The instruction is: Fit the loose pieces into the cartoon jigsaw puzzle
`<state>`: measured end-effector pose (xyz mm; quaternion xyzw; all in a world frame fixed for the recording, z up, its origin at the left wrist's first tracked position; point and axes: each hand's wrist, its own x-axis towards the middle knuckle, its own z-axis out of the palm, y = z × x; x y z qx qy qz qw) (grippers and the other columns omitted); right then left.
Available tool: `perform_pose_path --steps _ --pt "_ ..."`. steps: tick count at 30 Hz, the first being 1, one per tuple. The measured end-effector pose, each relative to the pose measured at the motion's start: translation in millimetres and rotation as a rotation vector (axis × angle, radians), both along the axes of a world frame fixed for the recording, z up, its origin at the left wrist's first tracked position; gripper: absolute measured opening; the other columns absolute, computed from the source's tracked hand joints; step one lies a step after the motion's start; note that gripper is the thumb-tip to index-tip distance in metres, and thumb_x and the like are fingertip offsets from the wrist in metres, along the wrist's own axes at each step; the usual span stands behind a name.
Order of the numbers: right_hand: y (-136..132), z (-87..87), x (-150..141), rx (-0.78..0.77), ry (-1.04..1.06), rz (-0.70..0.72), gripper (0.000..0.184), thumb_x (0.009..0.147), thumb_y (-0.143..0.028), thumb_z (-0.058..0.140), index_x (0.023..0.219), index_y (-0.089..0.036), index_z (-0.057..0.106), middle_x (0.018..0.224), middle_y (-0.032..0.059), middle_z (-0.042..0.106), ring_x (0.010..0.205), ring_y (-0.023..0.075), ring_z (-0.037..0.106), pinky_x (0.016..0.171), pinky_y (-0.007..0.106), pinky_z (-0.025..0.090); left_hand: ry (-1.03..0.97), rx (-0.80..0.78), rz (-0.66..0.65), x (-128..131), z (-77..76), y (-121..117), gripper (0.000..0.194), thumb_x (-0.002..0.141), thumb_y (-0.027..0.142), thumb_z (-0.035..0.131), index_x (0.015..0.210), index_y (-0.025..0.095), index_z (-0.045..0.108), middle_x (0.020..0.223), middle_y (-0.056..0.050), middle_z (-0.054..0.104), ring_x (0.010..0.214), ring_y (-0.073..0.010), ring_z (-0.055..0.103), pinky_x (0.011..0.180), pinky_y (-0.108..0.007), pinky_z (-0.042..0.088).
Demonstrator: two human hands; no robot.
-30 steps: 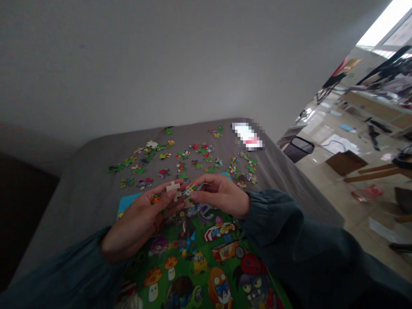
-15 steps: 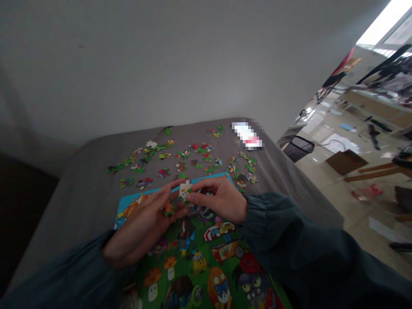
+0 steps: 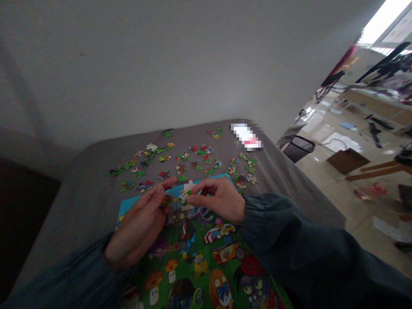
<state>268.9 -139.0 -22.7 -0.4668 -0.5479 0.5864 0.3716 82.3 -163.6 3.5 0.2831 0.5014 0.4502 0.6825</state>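
Between the thumb and fingers of my right hand (image 3: 221,200) is a pale jigsaw piece (image 3: 184,198) with a white and green print, its knob pointing up. My left hand (image 3: 140,225) is partly closed around a darker green-and-orange jigsaw piece (image 3: 166,199) near its fingertips. The two pieces are close together, and I cannot tell whether they touch. Both hands are over a printed picture board (image 3: 180,268) with cartoon plants and zombies and a blue top edge. My left hand hides part of its left side.
Many loose jigsaw pieces (image 3: 183,156) are scattered on the grey cloth surface (image 3: 86,193) beyond the board. A phone with a lit, blurred screen (image 3: 246,136) lies at the back right. A wall rises behind. On the floor at right is a cardboard box (image 3: 347,161).
The left hand has turned and its fingers have closed in around its piece. The right hand's piece now appears more upright, with more of its face showing.
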Motion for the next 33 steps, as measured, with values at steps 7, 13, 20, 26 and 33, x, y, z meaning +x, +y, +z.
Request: perform_pose_path --steps 7,13,20,26,33 --pt "-1 2.6 1 0.039 -0.059 0.009 0.03 0.071 -0.045 0.083 0.08 -0.018 0.076 0.062 -0.003 0.061 0.051 0.0072 0.043 0.045 0.021 0.033 -0.009 -0.053 -0.007 0 4.1 3 0.032 0.096 0.02 0.06 0.127 0.026 0.067 0.108 -0.003 0.078 0.094 -0.0132 0.071 0.083 -0.018 0.058" --pt "-3 10.6 0 0.019 -0.097 0.001 0.026 0.069 -0.041 0.085 0.076 -0.018 0.075 0.058 -0.0047 0.058 0.048 0.0065 0.041 0.043 0.021 0.033 -0.065 -0.016 0.025 0 -1.8 5 0.023 0.089 0.015 0.069 0.109 0.026 0.075 0.097 -0.001 0.077 0.092 -0.0138 0.07 0.086 -0.019 0.059" --pt "-2 8.5 -3 0.054 -0.031 -0.033 0.028 0.063 -0.039 0.09 0.069 -0.017 0.074 0.069 -0.0011 0.067 0.058 0.0087 0.051 0.054 0.024 0.041 0.018 0.005 0.092 1 -3.6 1 0.023 0.067 0.021 0.092 0.083 0.022 0.074 0.081 0.003 0.074 0.075 -0.0107 0.067 0.069 -0.016 0.058" --pt "-3 9.3 -3 0.082 -0.004 -0.02 0.025 0.065 -0.036 0.09 0.069 -0.018 0.073 0.073 -0.0019 0.068 0.058 0.0072 0.049 0.057 0.024 0.042 0.208 0.074 0.017 0 0.4 -2 0.042 0.063 0.039 0.092 0.095 0.024 0.068 0.067 0.006 0.07 0.056 -0.0096 0.061 0.048 -0.015 0.045" --pt "-3 4.8 -3 0.104 0.081 -0.019 0.025 0.066 -0.035 0.089 0.07 -0.017 0.073 0.072 -0.0023 0.066 0.06 0.0076 0.051 0.057 0.024 0.041 0.416 0.264 -0.067 -7 -6.6 -1 0.033 0.072 0.041 0.086 0.101 0.028 0.074 0.084 0.003 0.075 0.069 -0.0116 0.063 0.06 -0.016 0.049"
